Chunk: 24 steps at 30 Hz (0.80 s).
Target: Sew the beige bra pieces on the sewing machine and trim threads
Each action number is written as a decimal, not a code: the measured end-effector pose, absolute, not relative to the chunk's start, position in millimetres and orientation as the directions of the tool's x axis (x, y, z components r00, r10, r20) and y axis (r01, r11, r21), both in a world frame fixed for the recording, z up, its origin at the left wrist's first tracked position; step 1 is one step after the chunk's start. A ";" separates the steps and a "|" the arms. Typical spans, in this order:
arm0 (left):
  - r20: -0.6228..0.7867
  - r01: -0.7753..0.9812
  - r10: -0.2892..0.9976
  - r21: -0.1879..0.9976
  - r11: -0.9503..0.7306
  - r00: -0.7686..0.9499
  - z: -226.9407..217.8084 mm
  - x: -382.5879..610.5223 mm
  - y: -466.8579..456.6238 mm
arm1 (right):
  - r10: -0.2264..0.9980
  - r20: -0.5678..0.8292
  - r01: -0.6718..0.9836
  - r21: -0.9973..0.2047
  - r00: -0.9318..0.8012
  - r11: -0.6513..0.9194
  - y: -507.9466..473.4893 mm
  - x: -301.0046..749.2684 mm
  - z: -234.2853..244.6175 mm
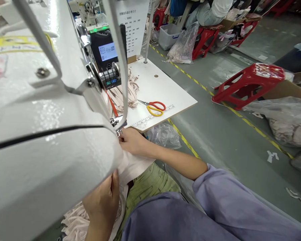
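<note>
A pale pink piece of fabric (132, 165) hangs at the front end of a white sewing machine (72, 174). My right hand (134, 142) is closed on its upper part, close to the metal presser area; the fingertips are partly hidden there. Lower down, my left hand (104, 195) grips the same fabric, thumb up, with its fingers partly behind the machine head. More gathered pale fabric (76, 219) lies below my left wrist, near my lap.
On the white table (170, 90) lie scissors (156, 107) with red and yellow handles, a bundle of pale strips (124, 95) and a printed ruler (153, 115). A control panel (107, 52) stands behind the machine. Red stools (251, 80), bags and a seated person (208, 15) are beyond.
</note>
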State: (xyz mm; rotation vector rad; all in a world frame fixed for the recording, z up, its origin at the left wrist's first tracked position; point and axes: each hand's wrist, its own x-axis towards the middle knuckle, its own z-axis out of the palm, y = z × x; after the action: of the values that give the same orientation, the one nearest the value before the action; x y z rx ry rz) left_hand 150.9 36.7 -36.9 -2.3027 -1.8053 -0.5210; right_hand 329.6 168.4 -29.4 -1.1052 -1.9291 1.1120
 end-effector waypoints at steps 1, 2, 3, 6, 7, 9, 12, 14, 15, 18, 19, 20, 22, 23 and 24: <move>0.368 0.964 0.905 0.075 -0.256 0.212 -36.8 150.3 36.8 | 0.892 0.110 0.352 -0.892 -0.437 0.282 168.3 329.6 -28.6; 0.367 0.964 0.906 0.070 -0.255 0.213 -36.4 150.0 37.2 | 0.894 0.105 0.357 -0.891 -0.436 0.278 168.2 329.7 -27.7; 0.371 0.965 0.903 0.065 -0.256 0.215 -35.6 150.2 37.7 | 0.895 0.102 0.359 -0.892 -0.434 0.275 168.0 329.9 -27.0; 0.413 0.962 0.882 0.046 -0.268 0.226 -31.5 152.8 40.2 | 0.896 0.100 0.356 -0.894 -0.432 0.272 167.4 330.6 -25.5; 0.428 0.961 0.874 0.038 -0.273 0.231 -30.1 154.0 41.0 | 0.896 0.100 0.357 -0.894 -0.432 0.272 167.3 330.8 -25.3; 0.448 0.960 0.861 0.019 -0.279 0.241 -28.2 156.1 42.4 | 0.894 0.106 0.356 -0.892 -0.436 0.279 167.3 331.2 -25.4; 0.444 0.959 0.859 -0.002 -0.285 0.257 -27.9 156.2 42.5 | 0.891 0.113 0.344 -0.895 -0.439 0.283 167.3 330.8 -26.9; 0.415 0.961 0.874 -0.002 -0.278 0.254 -28.5 153.6 41.2 | 0.895 0.116 0.343 -0.896 -0.430 0.281 167.2 329.7 -28.9; 0.400 0.962 0.881 -0.005 -0.273 0.253 -28.8 151.8 40.5 | 0.899 0.119 0.347 -0.895 -0.422 0.281 167.1 329.0 -30.1; 0.396 0.965 0.884 -0.025 -0.261 0.249 -29.2 146.5 39.4 | 0.905 0.127 0.367 -0.884 -0.405 0.288 167.3 327.6 -33.6; 0.406 0.964 0.878 -0.027 -0.265 0.253 -28.9 145.5 39.6 | 0.906 0.128 0.370 -0.883 -0.403 0.290 167.3 327.5 -34.4; 0.413 0.962 0.873 -0.024 -0.274 0.259 -28.5 145.1 39.9 | 0.907 0.129 0.369 -0.883 -0.401 0.289 167.3 327.5 -34.9; 0.409 0.957 0.872 -0.010 -0.291 0.269 -27.5 145.4 40.6 | 0.910 0.132 0.360 -0.889 -0.394 0.284 166.5 327.9 -35.2; 0.409 0.956 0.871 -0.007 -0.294 0.271 -27.1 145.8 40.8 | 0.911 0.134 0.353 -0.892 -0.390 0.282 165.9 328.0 -35.1; 0.412 0.956 0.870 -0.008 -0.294 0.271 -26.9 146.1 40.8 | 0.912 0.135 0.346 -0.896 -0.386 0.279 165.1 328.1 -34.9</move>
State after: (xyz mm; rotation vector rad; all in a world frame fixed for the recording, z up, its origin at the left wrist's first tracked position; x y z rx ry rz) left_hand 146.1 40.8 -26.9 -2.2882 -1.6865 -0.4867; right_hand 328.1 165.1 -34.9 -1.1320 -1.8784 1.0754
